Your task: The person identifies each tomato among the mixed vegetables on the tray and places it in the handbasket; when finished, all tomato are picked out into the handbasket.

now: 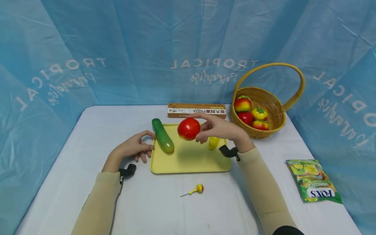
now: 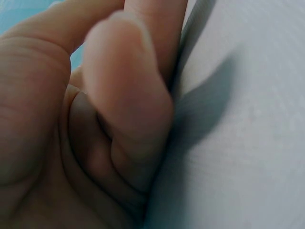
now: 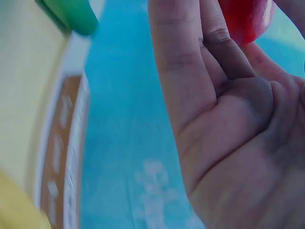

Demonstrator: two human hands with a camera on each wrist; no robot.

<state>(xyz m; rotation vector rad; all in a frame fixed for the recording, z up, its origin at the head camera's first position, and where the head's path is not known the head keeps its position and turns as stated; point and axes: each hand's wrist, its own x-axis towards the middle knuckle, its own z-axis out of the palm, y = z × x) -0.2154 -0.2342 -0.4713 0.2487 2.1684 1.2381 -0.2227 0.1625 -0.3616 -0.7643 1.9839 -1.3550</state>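
Note:
A round, glossy red fruit (image 1: 189, 129) with a yellowish underside is held above the yellow tray (image 1: 191, 164) by the thumb and fingers of my right hand (image 1: 218, 128). In the right wrist view, part of that red fruit (image 3: 245, 19) shows beyond the fingers. My left hand (image 1: 133, 147) is at the tray's left edge, its bent fingers and thumb right at the rim. The left wrist view shows its fingers (image 2: 126, 81) close over the white tabletop. A green cucumber (image 1: 163, 136) lies along the tray's left side. A yellow fruit (image 1: 213, 143) sits at the right, partly hidden by my right hand.
Behind the tray lies a brown pasta box (image 1: 182, 111). A wicker basket (image 1: 277, 112) with a tall handle and several red-yellow fruits stands at the back right. A lollipop (image 1: 199, 188) lies in front of the tray, and a green Fox's bag (image 1: 314, 181) at the right.

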